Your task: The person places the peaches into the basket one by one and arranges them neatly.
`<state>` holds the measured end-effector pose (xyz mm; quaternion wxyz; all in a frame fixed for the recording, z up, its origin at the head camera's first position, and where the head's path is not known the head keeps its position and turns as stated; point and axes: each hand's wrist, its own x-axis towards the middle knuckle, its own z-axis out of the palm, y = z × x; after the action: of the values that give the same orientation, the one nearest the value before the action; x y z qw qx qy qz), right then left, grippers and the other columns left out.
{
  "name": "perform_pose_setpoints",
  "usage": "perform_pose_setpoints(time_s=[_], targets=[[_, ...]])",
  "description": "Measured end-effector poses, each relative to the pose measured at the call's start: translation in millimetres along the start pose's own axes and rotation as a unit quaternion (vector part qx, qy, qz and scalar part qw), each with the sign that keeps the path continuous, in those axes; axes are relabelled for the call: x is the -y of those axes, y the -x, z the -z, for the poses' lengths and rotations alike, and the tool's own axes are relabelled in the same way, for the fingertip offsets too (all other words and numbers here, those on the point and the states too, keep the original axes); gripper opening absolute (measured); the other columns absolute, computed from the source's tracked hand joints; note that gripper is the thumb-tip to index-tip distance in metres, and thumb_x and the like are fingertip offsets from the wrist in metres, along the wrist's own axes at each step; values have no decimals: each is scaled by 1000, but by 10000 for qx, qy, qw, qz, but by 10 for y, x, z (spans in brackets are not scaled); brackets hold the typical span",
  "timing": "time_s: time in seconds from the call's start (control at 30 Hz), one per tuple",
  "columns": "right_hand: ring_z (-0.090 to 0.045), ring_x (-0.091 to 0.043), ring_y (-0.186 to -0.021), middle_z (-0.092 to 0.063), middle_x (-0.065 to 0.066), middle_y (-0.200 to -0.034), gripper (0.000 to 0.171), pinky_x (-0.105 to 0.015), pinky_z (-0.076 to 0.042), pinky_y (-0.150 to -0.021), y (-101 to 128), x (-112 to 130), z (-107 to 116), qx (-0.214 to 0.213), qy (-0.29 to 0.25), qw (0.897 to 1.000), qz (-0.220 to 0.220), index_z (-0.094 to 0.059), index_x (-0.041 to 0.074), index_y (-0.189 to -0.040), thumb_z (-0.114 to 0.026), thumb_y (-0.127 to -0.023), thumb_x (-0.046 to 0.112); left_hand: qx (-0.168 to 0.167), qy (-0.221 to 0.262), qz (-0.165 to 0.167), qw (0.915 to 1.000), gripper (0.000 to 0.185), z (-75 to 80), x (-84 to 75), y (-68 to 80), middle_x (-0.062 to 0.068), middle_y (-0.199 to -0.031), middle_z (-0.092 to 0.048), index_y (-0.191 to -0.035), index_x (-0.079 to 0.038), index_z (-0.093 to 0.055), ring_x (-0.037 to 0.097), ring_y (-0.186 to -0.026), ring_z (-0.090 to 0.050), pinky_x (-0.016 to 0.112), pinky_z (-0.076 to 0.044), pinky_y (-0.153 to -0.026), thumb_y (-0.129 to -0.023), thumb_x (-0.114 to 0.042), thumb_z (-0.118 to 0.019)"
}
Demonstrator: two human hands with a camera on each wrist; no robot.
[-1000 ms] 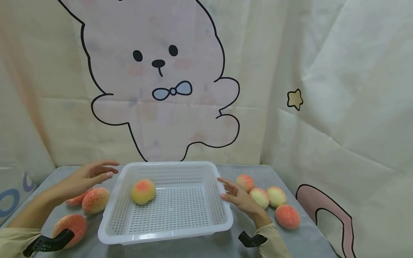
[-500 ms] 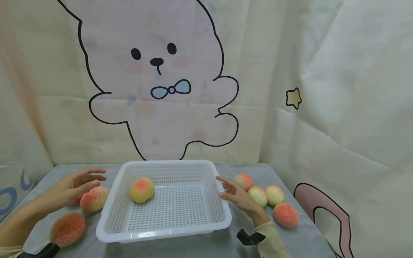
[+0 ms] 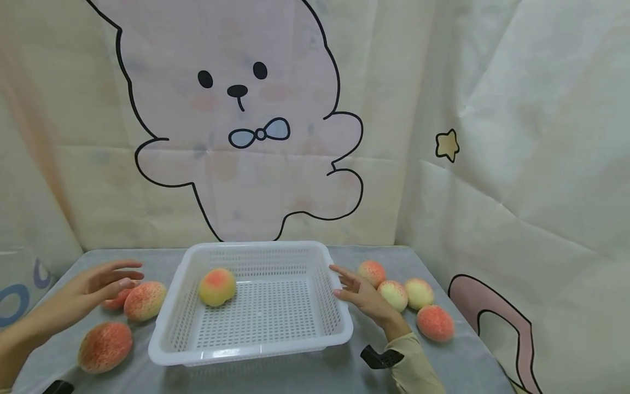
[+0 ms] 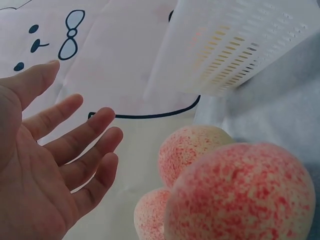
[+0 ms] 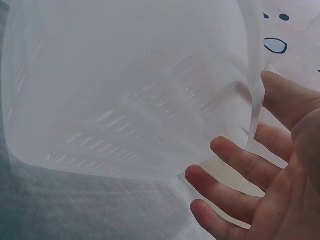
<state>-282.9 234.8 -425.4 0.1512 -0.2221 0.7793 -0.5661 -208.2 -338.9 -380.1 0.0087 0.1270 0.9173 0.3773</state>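
Note:
A white plastic basket [image 3: 256, 350] with slotted walls stands in the middle of the table, with one yellow-red peach [image 3: 217, 287] inside at its left. My right hand [image 3: 364, 298] rests at the basket's right rim, thumb and fingertips touching the edge, fingers only slightly bent. In the right wrist view the basket's wall [image 5: 125, 100] fills much of the picture beside the fingers [image 5: 240, 155]. My left hand [image 3: 86, 293] holds nothing and hovers left of the basket, fingers spread and relaxed. Below and beside it lie a speckled peach [image 3: 145, 301], a partly hidden red peach [image 3: 117, 302] and a larger reddish peach [image 3: 105, 347].
Right of my right hand lie several peaches, among them a red one [image 3: 435, 323] and a pale one [image 3: 419, 294]. A grey cloth covers the table [image 3: 275, 377]. Behind hangs a pale curtain [image 3: 384, 191] with a cartoon animal on it.
My left hand has drawn back left and down, from near the basket's left rim to above the left peaches. My right hand stays at the right rim. The basket has hardly moved.

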Motion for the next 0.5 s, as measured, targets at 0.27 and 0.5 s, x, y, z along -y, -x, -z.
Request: perform_pose_setpoints(time_s=[0.27, 0.5], targets=[[-35, -38, -149, -44, -11, -159, 67, -63, -33, -116, -6, 1, 12, -74, 42, 10000, -46, -33, 21, -159, -64, -100, 22, -84, 94, -26, 9999, 44, -31, 86, 79, -26, -127, -61, -149, -11, -43, -18, -106, -56, 21, -55, -76, -109, -27, -47], [-44, -34, -144, -46, -11, -157, 66, -59, -37, -115, -9, -7, 13, 26, -25, 10000, -17, -32, 22, -159, -63, -101, 22, -132, 154, 27, 9998, 43, -52, 151, 151, -38, -123, -53, -150, -13, -42, -18, -106, -55, 20, -53, -75, -109, -25, -46]])
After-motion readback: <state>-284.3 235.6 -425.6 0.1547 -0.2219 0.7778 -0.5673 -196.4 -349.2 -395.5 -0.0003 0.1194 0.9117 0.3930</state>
